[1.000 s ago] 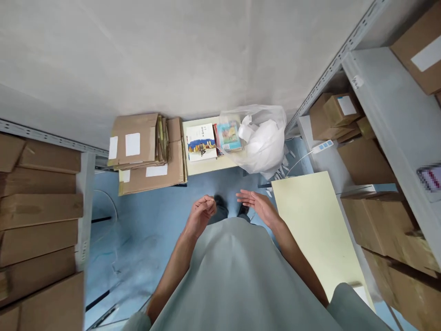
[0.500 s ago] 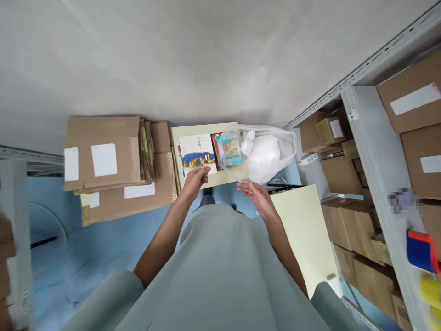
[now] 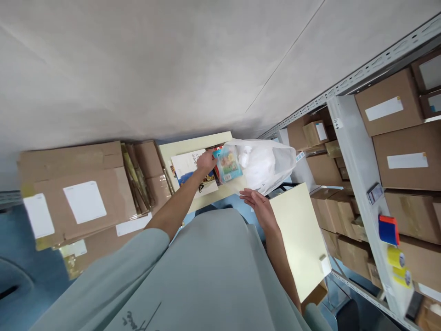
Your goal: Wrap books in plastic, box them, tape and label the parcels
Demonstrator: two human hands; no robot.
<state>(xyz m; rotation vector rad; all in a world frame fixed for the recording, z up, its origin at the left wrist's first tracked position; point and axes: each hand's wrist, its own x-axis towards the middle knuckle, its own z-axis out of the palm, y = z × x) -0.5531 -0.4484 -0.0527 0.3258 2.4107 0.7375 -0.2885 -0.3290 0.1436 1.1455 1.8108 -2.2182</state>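
My left hand (image 3: 206,161) reaches over a white book (image 3: 186,162) with a blue and yellow cityscape on its cover. Its fingers are closed at the upper left corner of a turquoise picture book (image 3: 230,163); the fingertips are partly hidden. Some red-covered books show beneath, between the two. My right hand (image 3: 258,202) is open, fingers stretched, below a translucent plastic bag (image 3: 284,158) with white contents. The bag's left part lies against the turquoise book. All of this is on a pale yellow tabletop (image 3: 203,140).
Flattened cardboard boxes (image 3: 113,179) stand stacked at the left. A second pale yellow surface (image 3: 303,239) lies at the right. Beyond it, a metal shelf (image 3: 358,165) holds several cartons, a phone (image 3: 375,193) and yellow tape rolls (image 3: 396,257). A wall runs along the far side.
My left hand has moved up and right from the white book's lower edge to the turquoise book's corner. My right hand stays open near the bag. The view has turned.
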